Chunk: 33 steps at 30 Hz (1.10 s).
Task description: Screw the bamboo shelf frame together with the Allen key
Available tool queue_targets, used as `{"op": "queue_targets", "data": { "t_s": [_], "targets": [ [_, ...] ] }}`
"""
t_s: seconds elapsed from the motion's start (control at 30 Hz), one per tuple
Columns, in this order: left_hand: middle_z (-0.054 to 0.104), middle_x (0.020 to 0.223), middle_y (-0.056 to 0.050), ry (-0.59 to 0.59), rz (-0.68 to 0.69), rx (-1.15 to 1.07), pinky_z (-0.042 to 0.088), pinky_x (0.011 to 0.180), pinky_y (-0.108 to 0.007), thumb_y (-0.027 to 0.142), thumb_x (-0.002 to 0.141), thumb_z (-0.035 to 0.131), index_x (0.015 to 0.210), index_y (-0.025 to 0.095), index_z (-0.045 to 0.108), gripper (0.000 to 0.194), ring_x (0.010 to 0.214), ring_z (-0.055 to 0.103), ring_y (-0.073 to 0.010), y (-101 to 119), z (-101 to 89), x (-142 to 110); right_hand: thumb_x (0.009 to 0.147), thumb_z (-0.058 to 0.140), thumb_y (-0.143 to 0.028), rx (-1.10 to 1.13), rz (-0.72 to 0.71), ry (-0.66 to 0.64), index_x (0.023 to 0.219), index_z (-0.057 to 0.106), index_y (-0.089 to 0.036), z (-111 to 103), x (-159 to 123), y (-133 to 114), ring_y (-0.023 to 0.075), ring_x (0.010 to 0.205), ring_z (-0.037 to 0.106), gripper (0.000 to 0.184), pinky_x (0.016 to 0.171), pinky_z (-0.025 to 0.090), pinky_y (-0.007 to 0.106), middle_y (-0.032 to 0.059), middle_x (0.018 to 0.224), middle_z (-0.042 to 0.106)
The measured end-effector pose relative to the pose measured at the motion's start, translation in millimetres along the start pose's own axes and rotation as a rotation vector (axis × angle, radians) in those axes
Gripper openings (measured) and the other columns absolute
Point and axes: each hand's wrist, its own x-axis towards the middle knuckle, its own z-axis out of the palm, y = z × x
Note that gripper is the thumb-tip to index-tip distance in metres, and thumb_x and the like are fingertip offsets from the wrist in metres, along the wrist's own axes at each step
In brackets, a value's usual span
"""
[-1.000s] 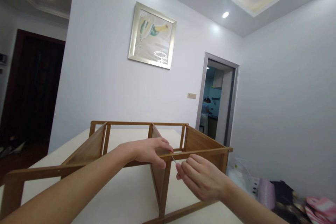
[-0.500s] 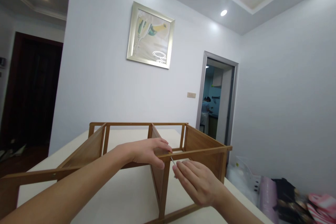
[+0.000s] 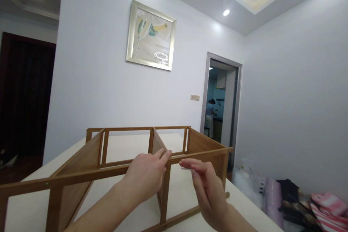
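White wall point(image 3: 100, 65) behind, pale table point(image 3: 187, 192) beneath: wooden shelf frame point(image 3: 167, 174) attended to at its middle joint

The left hand point(image 3: 146, 172) is laid over the near rail point(image 3: 81, 176), with two fingers stretched toward the joint and the others bent. Its thumb is hidden, so whether the wood is gripped cannot be told. The right hand point(image 3: 208, 181) is raised just beside the same joint, its fingers drawn together and nearly straight; a thin metal tool point(image 3: 187, 169) seems to be pinched between them and the thumb, its visible end held apart from the wood.

Between the hands, the near rail is met by the middle post point(image 3: 164, 203), and a small fastener mark point(image 3: 171, 160) is seen there. The wooden shelf frame is set down on the pale table with its left panel point(image 3: 84, 154), middle panel point(image 3: 157, 140) and right panel point(image 3: 203, 141) stood on edge. All three are seated between the rails, so the structure is judged largely put together. What is left, if anything, is likely a matter of fasteners; their tightness cannot be read.

Farther out, a framed picture point(image 3: 151, 35) is hung, a person point(image 3: 210, 112) is seen through a doorway point(image 3: 239, 98), and a lilac roll point(image 3: 272, 195) and pink-striped fabric point(image 3: 327, 206) are heaped beyond the table's right edge.
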Motion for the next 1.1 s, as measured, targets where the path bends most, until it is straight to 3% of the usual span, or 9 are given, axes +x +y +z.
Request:
{"op": "queue_targets", "data": {
  "t_s": [0.13, 0.27, 0.37, 0.47, 0.63, 0.8, 1.1],
  "targets": [
    [0.069, 0.086, -0.006, 0.130, -0.053, 0.058, 0.042, 0.068, -0.037, 0.019, 0.087, 0.053, 0.122, 0.020, 0.060, 0.036, 0.078, 0.064, -0.0240, 7.6, 10.5, -5.6, 0.101, 0.044, -0.024, 0.210, 0.298, 0.102, 0.107, 0.055, -0.022, 14.6, -3.9, 11.5, 0.0128, 0.067, 0.067, 0.013, 0.063, 0.057, 0.025, 0.0012, 0.076, 0.067],
    [0.062, 0.077, -0.005, 0.219, -0.112, 0.053, 0.037, 0.071, -0.041, 0.021, 0.087, 0.051, 0.088, 0.020, 0.063, 0.013, 0.076, 0.057, -0.0247, 13.6, 14.4, -8.6, 0.100, 0.046, -0.030, 0.106, 0.354, 0.076, 0.123, 0.054, -0.020, 20.4, -6.6, 20.4, 0.0127, 0.062, 0.061, 0.027, 0.055, 0.051, 0.022, 0.0003, 0.072, 0.063],
    [0.059, 0.075, -0.005, 0.268, -0.129, 0.043, 0.035, 0.072, -0.043, 0.022, 0.087, 0.051, 0.081, 0.021, 0.060, 0.011, 0.075, 0.054, -0.0252, 16.5, 16.9, -9.6, 0.099, 0.046, -0.022, -0.011, 0.267, 0.037, 0.127, 0.052, -0.021, 25.4, -9.2, 24.4, 0.0134, 0.071, 0.065, 0.028, 0.063, 0.054, 0.024, 0.0022, 0.082, 0.067],
    [0.059, 0.076, -0.005, 0.326, -0.133, 0.057, 0.035, 0.075, -0.044, 0.024, 0.087, 0.051, 0.081, 0.021, 0.060, 0.012, 0.076, 0.053, -0.0254, 18.4, 22.9, -10.2, 0.096, 0.048, -0.012, -0.154, 0.089, 0.046, 0.115, 0.058, -0.022, 33.7, -10.9, 28.6, 0.0142, 0.080, 0.065, 0.023, 0.072, 0.053, 0.027, 0.0038, 0.090, 0.068],
    [0.062, 0.088, -0.009, 0.489, -0.138, 0.133, 0.036, 0.083, -0.044, 0.025, 0.088, 0.052, 0.111, 0.011, 0.063, 0.029, 0.083, 0.054, -0.0256, 20.4, 40.8, -13.6, 0.089, 0.052, -0.003, -0.333, -0.143, 0.164, 0.107, 0.059, -0.020, 44.8, -9.3, 34.8, 0.0182, 0.086, 0.059, 0.025, 0.079, 0.049, 0.036, 0.0057, 0.091, 0.065],
    [0.063, 0.088, -0.010, 0.505, -0.177, 0.127, 0.036, 0.086, -0.044, 0.027, 0.090, 0.050, 0.109, 0.012, 0.064, 0.028, 0.085, 0.054, -0.0255, 24.1, 44.3, -14.9, 0.087, 0.052, 0.000, -0.399, -0.185, 0.183, 0.100, 0.063, -0.021, 44.3, -8.3, 36.3, 0.0207, 0.093, 0.057, 0.027, 0.088, 0.046, 0.044, 0.0061, 0.093, 0.064],
    [0.060, 0.081, -0.007, 0.516, -0.212, 0.080, 0.035, 0.081, -0.042, 0.029, 0.092, 0.049, 0.095, 0.016, 0.064, 0.020, 0.081, 0.052, -0.0252, 27.8, 38.6, -11.2, 0.085, 0.053, 0.004, -0.430, -0.214, 0.226, 0.102, 0.066, -0.024, 44.4, -11.4, 35.6, 0.0217, 0.099, 0.056, 0.035, 0.093, 0.045, 0.049, 0.0059, 0.099, 0.063]
  ]
}}
